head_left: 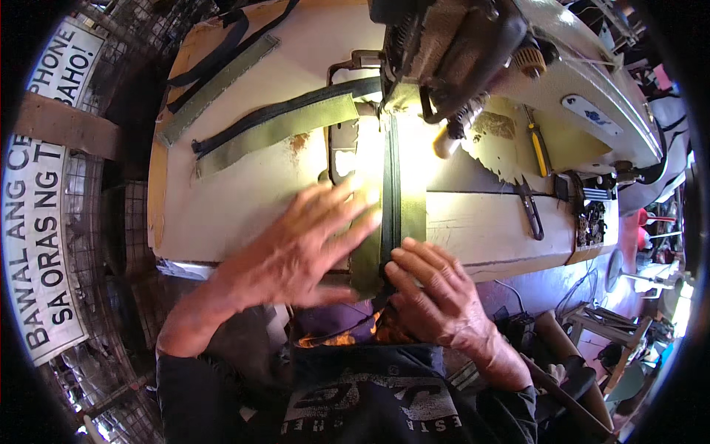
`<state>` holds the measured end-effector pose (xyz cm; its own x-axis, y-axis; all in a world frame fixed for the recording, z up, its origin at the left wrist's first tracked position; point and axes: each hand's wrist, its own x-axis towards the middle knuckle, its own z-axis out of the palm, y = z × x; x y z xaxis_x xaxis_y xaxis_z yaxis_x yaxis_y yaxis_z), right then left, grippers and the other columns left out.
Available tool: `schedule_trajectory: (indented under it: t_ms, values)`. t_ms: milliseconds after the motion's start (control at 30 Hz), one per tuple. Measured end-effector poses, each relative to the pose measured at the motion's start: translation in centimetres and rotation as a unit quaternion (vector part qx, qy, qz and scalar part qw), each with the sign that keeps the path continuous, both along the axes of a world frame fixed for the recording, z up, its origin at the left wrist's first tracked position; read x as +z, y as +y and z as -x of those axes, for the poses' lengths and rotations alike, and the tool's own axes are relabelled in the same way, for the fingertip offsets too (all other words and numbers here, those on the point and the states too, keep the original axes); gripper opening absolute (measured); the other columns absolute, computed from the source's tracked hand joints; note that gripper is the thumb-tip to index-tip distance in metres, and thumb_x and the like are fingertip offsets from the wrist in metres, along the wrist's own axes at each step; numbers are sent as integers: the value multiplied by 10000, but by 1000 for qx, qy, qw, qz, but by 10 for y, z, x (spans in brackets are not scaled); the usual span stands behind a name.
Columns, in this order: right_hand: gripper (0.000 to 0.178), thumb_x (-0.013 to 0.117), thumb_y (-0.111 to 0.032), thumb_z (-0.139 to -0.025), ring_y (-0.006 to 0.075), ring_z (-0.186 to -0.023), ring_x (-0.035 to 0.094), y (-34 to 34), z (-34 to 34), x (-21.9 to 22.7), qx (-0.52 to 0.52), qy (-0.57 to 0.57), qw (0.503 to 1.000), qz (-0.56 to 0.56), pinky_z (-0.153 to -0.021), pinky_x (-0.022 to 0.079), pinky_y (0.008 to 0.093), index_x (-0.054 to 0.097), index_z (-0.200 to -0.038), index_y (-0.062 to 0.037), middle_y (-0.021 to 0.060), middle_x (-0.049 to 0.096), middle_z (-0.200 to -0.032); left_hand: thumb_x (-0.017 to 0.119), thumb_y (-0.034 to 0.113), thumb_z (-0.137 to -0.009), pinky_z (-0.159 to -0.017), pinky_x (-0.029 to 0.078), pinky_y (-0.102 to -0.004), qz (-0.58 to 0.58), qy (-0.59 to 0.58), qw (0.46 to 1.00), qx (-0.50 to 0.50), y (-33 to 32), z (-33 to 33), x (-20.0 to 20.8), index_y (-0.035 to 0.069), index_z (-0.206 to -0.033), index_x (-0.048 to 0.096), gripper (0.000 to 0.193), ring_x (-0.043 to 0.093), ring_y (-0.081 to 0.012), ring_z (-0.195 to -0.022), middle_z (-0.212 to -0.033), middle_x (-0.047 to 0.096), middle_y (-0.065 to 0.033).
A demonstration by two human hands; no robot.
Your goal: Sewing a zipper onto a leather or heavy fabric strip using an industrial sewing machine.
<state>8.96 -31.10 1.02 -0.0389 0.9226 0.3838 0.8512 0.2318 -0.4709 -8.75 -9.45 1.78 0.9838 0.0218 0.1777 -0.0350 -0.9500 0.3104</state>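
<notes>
The left hand (307,229), just below the middle of the frame, lies with its fingers spread, the fingertips reaching onto the left part of an olive strip (414,211). The right hand (436,296), lower and to the right, has its fingers bent together over the strip's right side near its lower end; its thumb is hidden, so I cannot tell whether it pinches the cloth.

The strip runs upright through the centre of the frame, a dark zipper tape (391,200) along its middle and its upper end at the sewing machine (451,44). The step in hand appears to be guiding the zipper and cloth for a seam; glare hides the needle area, so whether it is stitching is unclear. The next move probably calls for a straight, even feed, with both layers flat and their edges aligned.

Farther out on the pale counter (214,214), another green strip (285,133) lies alongside a dark band at upper left, and a second green piece (220,92) sits beyond it. Right of centre are a yellow-and-black screwdriver (538,144) and, below it, a dark-handled tool (531,213).
</notes>
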Motion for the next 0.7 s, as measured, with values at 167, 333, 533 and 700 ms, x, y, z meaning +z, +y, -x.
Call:
schedule_trajectory:
  t_ms: [167,333,533,700]
  values:
    - [579,684,-64,-857,370,-1421,512,-18,11,-26,13,-3,999,52,-1193,409,524,557,-1412,44,213,541,-1472,765,269,-879,-1160,407,-579,-141,-37,989,-1,-50,24,-18,13,-1396,608,598,476,-384,-1420,-1530,469,-175]
    - [537,634,-85,-857,366,-1402,532,-14,7,-37,25,-65,997,-17,-1182,421,530,578,-1374,49,207,557,-1454,685,40,-803,-1153,438,-551,2,-81,995,53,-63,28,-32,23,-1338,658,536,510,-363,-1401,-1430,570,-170]
    - [494,686,-99,-808,360,-1340,592,-14,10,-37,12,-73,995,-65,-1141,463,535,645,-1279,45,205,612,-1389,708,14,-801,-1164,444,-530,51,-146,987,53,-65,23,-36,36,-1342,659,544,552,-355,-1366,-1411,604,-146]
    - [451,702,-96,-787,359,-1308,621,-12,13,-38,-3,-75,994,-83,-1121,477,533,683,-1216,44,201,649,-1341,688,56,-831,-1170,443,-516,-4,-126,991,41,-66,22,-38,36,-1305,682,475,547,-341,-1370,-1415,601,-142]
